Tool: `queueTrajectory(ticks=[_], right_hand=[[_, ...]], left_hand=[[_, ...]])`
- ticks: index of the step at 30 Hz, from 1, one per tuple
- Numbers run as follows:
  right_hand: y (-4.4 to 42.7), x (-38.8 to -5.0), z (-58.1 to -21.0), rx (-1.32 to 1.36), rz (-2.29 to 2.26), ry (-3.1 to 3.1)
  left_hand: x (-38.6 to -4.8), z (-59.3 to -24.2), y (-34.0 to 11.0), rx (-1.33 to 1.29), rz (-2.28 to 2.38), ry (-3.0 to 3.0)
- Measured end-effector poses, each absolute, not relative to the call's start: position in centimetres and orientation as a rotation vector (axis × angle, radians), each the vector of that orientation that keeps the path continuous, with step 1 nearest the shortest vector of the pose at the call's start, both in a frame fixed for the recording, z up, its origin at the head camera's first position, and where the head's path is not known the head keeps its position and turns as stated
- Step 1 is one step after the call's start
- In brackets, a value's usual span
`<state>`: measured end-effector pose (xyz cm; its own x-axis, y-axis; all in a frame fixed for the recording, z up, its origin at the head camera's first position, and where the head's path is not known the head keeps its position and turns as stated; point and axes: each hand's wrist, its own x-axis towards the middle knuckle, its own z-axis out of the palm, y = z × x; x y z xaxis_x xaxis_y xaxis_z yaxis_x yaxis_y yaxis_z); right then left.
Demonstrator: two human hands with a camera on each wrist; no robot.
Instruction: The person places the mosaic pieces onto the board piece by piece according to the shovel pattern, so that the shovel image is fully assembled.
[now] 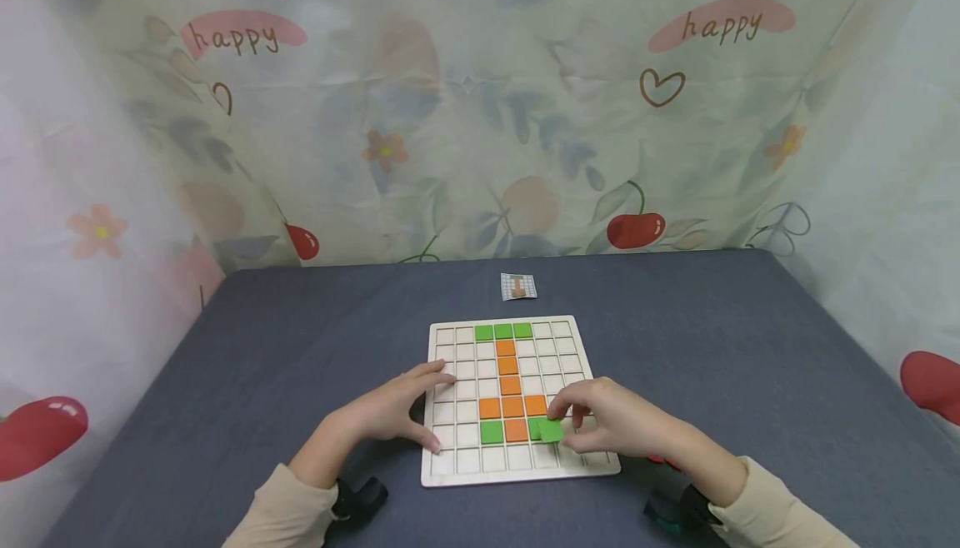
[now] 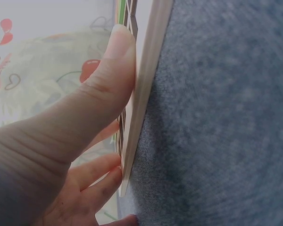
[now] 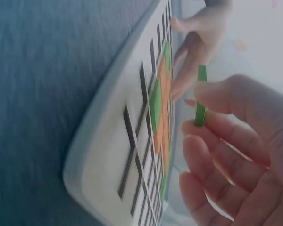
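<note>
A white gridded board (image 1: 457,461) lies on the dark table. Set in its cells are green tiles (image 1: 502,331) along the far row and orange tiles (image 1: 512,406) forming a column with a crossing row. Another green tile (image 1: 491,432) lies left of the lowest orange one. My right hand (image 1: 626,416) pinches a green square tile (image 3: 201,96) between thumb and fingers, above the board's near right part and overlapping a green tile (image 3: 155,104) in its cell. My left hand (image 1: 382,411) rests at the board's left edge, thumb and fingers spread, thumb (image 2: 118,66) touching the rim.
Beyond the board lies a small printed card (image 1: 518,286). Something red (image 1: 663,462) shows partly under my right forearm. Dark blue cloth (image 1: 300,323) covers the table, and patterned curtains (image 1: 465,115) stand behind and at both sides.
</note>
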<state>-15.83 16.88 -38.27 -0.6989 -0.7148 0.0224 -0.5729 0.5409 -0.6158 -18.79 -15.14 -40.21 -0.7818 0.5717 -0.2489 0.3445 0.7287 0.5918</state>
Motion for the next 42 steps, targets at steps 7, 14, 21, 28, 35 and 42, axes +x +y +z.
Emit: queueTrajectory(ticks=[7, 14, 21, 28, 35, 42], right_hand=[[15.5, -14.9, -38.6, -1.023, -0.882, 2.616], [14.6, -14.2, -39.1, -1.005, -0.881, 2.677], [13.8, -13.7, -39.4, -1.030, -0.856, 2.739], [12.9, -13.3, -39.6, -0.987, -0.811, 2.787], [12.5, -13.2, -39.6, -0.969, -0.757, 2.799], [12.2, -13.1, -39.4, -0.945, -0.733, 2.786]], left_hand=[[-18.8, -40.2, -15.1, 0.708, 0.748, 2.516], [-18.9, -40.4, -15.2, 0.708, 0.751, 2.518], [-18.9, -40.5, -15.2, 0.709, 0.752, 2.515], [-18.9, -40.4, -15.2, 0.706, 0.751, 2.513], [-18.9, -40.3, -15.2, 0.705, 0.747, 2.514], [-18.7, -40.2, -15.2, 0.698, 0.744, 2.515]])
